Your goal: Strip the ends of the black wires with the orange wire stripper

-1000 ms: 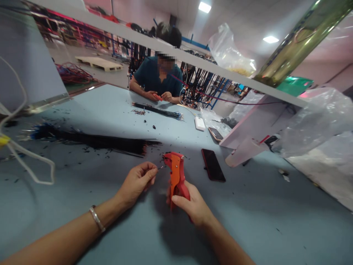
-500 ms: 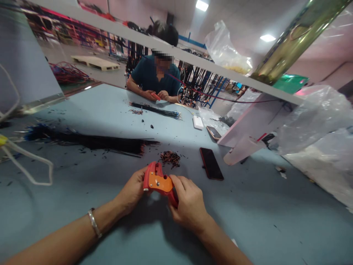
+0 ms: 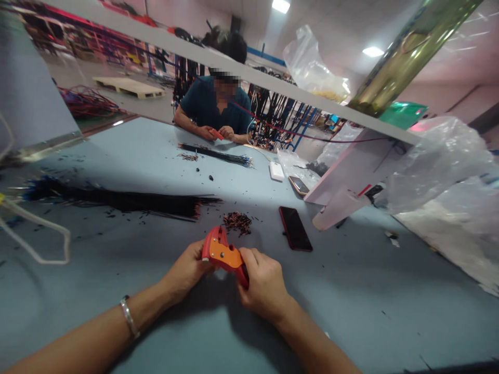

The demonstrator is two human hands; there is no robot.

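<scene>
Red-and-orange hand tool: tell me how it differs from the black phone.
Pose: the hand tool is held in the right hand; the black phone lies flat on the table.
Shape: the hand tool has a bulky, irregular body; the black phone is a thin rectangular slab.
Colour: the hand tool is mostly orange and red; the black phone is dark, red only along its edge.
Both show some red.

The tool is red and orange, the tabletop grey-blue
</scene>
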